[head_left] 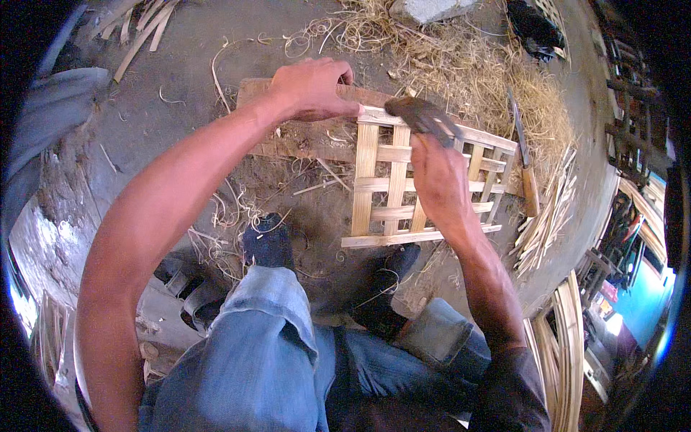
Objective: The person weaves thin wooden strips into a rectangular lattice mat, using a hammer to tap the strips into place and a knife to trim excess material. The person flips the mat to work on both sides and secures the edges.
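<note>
A woven bamboo lattice panel (366, 184) of pale crossed strips stands in front of my feet, its top edge against a wooden board (306, 140). At its upper left corner my left hand (309, 90) is closed, with the thumb pressed on the corner and the other fingers curled over the board. My right hand (440, 176) is wrapped round a dark hammer-like tool (425, 119) over the panel's top edge. That tool is smeared by motion, and its handle is mostly hidden by my hand and forearm. The right forearm covers part of the lattice.
Right of the panel lies a long knife (529, 183) with a wooden handle. Bamboo shavings (497, 72) heap up behind it. Thin split strips (551, 216) lie at the right, with longer strips (568, 338) nearer me. A pale stone block (432, 9) sits at the far edge.
</note>
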The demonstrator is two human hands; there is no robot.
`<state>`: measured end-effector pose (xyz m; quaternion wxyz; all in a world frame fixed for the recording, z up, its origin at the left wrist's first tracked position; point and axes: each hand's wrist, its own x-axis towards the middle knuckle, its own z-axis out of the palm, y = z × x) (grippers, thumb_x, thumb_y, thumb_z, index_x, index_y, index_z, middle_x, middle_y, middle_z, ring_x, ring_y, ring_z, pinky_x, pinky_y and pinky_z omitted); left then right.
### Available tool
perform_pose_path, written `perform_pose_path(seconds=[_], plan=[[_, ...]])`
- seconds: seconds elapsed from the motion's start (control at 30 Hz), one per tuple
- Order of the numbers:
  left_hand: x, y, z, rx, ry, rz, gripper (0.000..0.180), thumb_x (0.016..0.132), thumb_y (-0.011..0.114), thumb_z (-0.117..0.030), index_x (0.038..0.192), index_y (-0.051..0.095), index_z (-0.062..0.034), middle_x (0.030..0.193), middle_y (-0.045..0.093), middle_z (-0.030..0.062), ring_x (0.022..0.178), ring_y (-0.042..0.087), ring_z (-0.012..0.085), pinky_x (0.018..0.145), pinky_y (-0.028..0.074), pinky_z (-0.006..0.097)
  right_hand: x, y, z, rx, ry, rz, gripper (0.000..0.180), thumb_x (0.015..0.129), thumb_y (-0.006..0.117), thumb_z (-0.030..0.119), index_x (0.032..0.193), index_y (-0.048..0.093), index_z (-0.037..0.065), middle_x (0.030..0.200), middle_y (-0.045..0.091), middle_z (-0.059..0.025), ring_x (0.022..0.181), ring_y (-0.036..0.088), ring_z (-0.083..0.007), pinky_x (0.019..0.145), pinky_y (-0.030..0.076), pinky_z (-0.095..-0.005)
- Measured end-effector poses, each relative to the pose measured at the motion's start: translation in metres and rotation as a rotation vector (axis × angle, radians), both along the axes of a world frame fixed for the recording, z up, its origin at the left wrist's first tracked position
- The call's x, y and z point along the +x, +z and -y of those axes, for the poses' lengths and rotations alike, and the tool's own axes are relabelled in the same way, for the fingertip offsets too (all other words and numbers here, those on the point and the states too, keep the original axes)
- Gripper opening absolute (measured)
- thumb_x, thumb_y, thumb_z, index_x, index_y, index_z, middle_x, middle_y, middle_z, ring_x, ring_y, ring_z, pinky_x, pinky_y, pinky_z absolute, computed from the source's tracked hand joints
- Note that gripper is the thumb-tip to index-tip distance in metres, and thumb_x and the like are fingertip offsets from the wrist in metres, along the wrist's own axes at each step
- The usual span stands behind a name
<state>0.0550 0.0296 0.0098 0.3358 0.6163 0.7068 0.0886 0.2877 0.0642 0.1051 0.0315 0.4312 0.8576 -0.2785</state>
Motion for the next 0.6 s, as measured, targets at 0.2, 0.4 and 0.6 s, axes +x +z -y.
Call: perform_pose_path(seconds=[0.2,0.4,0.6], plan=[[0.002,0.003,0.003,0.033,0.005,-0.008,0.061,0.074,0.068,-0.061,0.115,0.061,-0.0164,0.115,0.063,0.0111,0.108,0.06,0.0322,0.09,0.051,0.048,0.001,-0.015,0.001,0.075,0.061,0.031,0.018,0.096,0.05,0.016,0.105,0.055,0.0,0.088,0.063,-0.0263,0.072,0.062,-0.0446,0.062,0.052,-0.0524],[0.008,0.008,0.003,0.067,0.017,-0.006,0.055,0.077,0.071,-0.053,0.113,0.061,-0.013,0.114,0.063,0.013,0.106,0.06,0.0345,0.091,0.049,0.047,0.007,-0.011,0.009,0.008,0.091,0.003,0.015,0.094,0.048,0.011,0.103,0.054,0.0,0.086,0.061,-0.026,0.073,0.062,-0.0445,0.058,0.051,-0.0518],[0.007,0.005,-0.003,0.064,0.012,0.044,0.057,0.075,0.071,-0.05,0.115,0.06,-0.0106,0.115,0.062,0.0157,0.108,0.059,0.0347,0.093,0.048,0.044,0.029,-0.02,-0.002,-0.015,-0.007,0.011,0.022,0.097,0.05,0.018,0.105,0.059,-0.001,0.08,0.061,-0.025,0.069,0.059,-0.0457,0.061,0.048,-0.0495]])
